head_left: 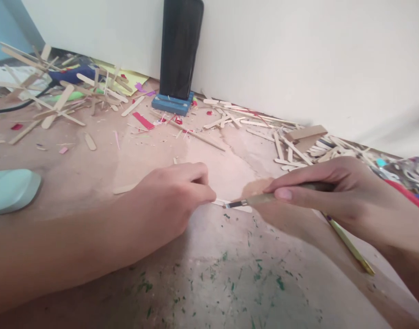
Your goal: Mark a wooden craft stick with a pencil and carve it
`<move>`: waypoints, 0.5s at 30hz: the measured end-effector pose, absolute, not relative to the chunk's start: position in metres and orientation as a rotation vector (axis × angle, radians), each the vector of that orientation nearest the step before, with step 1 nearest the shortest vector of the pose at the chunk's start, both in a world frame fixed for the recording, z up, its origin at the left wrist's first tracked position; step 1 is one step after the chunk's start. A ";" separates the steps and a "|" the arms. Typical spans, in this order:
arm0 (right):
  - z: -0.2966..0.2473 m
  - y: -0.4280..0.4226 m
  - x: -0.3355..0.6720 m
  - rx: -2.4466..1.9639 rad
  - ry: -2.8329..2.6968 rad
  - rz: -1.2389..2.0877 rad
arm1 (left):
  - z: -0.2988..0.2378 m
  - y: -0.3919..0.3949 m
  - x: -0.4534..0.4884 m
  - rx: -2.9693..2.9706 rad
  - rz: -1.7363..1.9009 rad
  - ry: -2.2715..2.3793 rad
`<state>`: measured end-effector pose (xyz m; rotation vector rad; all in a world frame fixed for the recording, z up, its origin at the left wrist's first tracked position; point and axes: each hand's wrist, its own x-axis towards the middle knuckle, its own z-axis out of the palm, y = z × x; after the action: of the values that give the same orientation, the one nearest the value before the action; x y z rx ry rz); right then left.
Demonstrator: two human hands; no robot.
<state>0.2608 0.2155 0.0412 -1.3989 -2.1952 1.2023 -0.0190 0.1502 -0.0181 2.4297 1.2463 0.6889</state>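
Note:
My left hand [171, 196] is closed and presses a pale wooden craft stick [245, 209] against the tabletop. Its curled fingers hide one part of the stick. Between the thumb and fingers of my right hand [332, 196] is a slim wooden-handled tool [259, 199] with a narrow metal, blade-like tip. That tip points left and sits at the stick, close to my left fingertips; whether it is cutting in, I cannot tell. Another craft stick [124, 188] pokes out behind my left hand. Below my right hand lies a yellow pen-like tool [351, 246].
A dark phone [180, 50] leans upright in a blue stand [173, 104] by the white wall. Heaps of craft sticks [60, 107] lie at back left and right. A mint-green object [13, 191] rests at far left. Green flecks [231, 285] dot the near tabletop.

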 end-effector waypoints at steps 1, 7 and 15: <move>0.041 0.216 0.263 -1.414 -2.182 1.184 | -0.018 0.150 -0.019 2.414 0.711 1.233; 0.040 0.218 0.268 -1.367 -2.181 1.130 | -0.015 0.146 -0.016 2.480 0.797 1.227; 0.042 0.215 0.265 -1.323 -2.344 1.060 | -0.017 0.143 -0.016 2.605 0.733 1.186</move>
<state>0.2653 0.2148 0.0425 -1.3230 -2.3440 1.0599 -0.0156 0.1433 -0.0175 2.6047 1.1861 0.7330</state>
